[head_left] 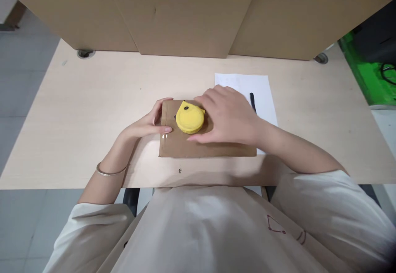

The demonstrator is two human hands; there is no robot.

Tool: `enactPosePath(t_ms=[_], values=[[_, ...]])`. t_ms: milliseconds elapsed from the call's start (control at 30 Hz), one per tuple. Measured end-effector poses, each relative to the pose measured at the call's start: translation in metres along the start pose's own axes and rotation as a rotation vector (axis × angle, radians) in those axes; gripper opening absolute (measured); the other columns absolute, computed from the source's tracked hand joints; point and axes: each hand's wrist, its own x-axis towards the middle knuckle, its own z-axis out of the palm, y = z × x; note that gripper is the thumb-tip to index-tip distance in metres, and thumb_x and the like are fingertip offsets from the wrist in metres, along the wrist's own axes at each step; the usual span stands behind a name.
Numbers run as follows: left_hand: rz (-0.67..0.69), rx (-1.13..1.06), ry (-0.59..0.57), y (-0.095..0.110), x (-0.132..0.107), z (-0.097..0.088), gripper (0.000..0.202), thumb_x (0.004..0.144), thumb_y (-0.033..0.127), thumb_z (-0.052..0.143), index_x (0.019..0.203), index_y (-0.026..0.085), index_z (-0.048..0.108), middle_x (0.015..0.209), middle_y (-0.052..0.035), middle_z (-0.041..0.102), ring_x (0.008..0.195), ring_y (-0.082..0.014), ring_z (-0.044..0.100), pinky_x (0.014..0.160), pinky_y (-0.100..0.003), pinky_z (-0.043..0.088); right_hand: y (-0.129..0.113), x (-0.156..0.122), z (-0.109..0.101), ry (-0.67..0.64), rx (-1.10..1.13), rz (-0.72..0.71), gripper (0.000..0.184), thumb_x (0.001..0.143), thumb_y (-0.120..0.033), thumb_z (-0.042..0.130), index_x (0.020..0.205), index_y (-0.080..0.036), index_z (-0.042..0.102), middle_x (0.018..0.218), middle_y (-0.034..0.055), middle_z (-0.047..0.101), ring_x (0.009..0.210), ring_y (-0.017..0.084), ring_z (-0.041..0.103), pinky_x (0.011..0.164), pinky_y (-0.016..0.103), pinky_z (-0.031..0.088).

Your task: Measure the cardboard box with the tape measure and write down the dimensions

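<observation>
A round yellow object [189,118] with a small black dot sits on a flat brown cardboard piece [185,147] near the front of the pale wooden desk [93,112]. My right hand [227,116] curls around the yellow object's right side, thumb below it and fingers over its top. My left hand [153,122] grips the cardboard's left edge, thumb lying on its top face. A thin bangle [109,173] circles my left wrist.
A white sheet of paper [247,85] with a dark pen [253,101] on it lies behind my right hand. Tall cardboard panels [185,13] wall off the back of the desk. A green bin [371,70] stands at the right.
</observation>
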Motion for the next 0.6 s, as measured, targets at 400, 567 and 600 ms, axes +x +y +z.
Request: enactPosePath(t_ms=[400,567,600], values=[[0.057,-0.090,-0.069,-0.016,0.007,-0.021,0.133,0.072,0.079,0.118,0.184,0.034,0.063,0.199,-0.0201,0.056,0.192,-0.0573,0.042,0.161,-0.075,0.032,0.057,-0.033,0.030,0.229,0.818,0.156,0.077,0.076,-0.072,0.106,0.139,-0.032,0.085,0.140,0.0124,0.088,0.125,0.044,0.084,0.111,0.061,0.066],[-0.011,-0.045,-0.235,-0.011,0.011,-0.056,0.119,0.078,0.053,0.121,0.184,0.042,0.069,0.206,-0.0115,0.052,0.196,-0.0517,0.041,0.162,-0.072,0.034,0.088,-0.083,0.004,0.713,1.201,0.399,0.049,0.075,-0.072,0.093,0.105,-0.033,0.089,0.114,0.0103,0.088,0.084,0.034,0.080,0.079,0.054,0.067],[-0.023,-0.007,-0.262,-0.006,0.012,-0.060,0.117,0.082,0.048,0.119,0.186,0.044,0.067,0.207,-0.0099,0.050,0.196,-0.0502,0.042,0.161,-0.071,0.038,0.089,-0.091,0.001,0.792,1.218,0.438,0.044,0.076,-0.068,0.089,0.104,-0.033,0.090,0.111,0.0104,0.087,0.079,0.033,0.079,0.076,0.054,0.066]])
